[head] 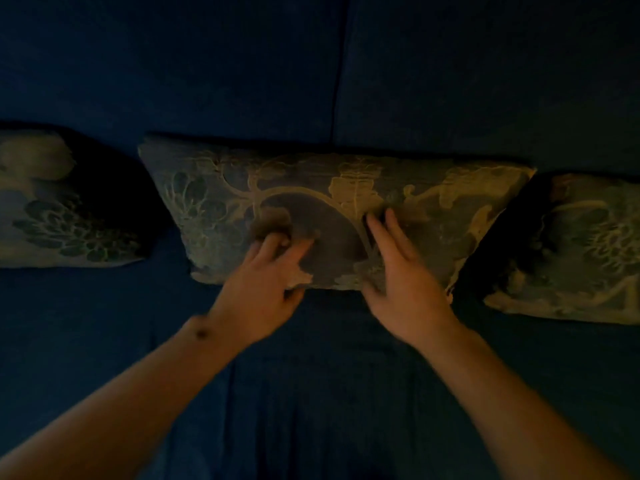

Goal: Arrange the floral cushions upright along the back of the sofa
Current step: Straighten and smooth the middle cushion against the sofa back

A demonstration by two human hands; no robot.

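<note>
We look down in dim light on a dark blue sofa [104, 341], its seat toward us and its back [173, 64] running across the top of the view, with a seam dividing the back into two panels. Three floral cushions stand in a row where the seat meets the back. The middle cushion [433, 209] leans upright against the back, right below the seam, its pale leaf and branch pattern facing us. The left cushion [52, 209] sits near the left edge of the seat, apart from the middle one with a dark gap between them, and runs out of view. The right cushion [581, 251] sits just beside the middle cushion's right edge, near the right edge of the seat, and is also cut off by the frame.

Both our bare hands are on the face of the middle cushion near its lower edge. Our left hand [266, 282] has its fingers curled and pressed into the fabric, which dents around the fingertips; we cannot tell whether it pinches the cloth or only pushes. Our right hand [405, 271] lies flat and open, fingers stretched up the cushion's face, thumb at the bottom edge, gripping nothing
</note>
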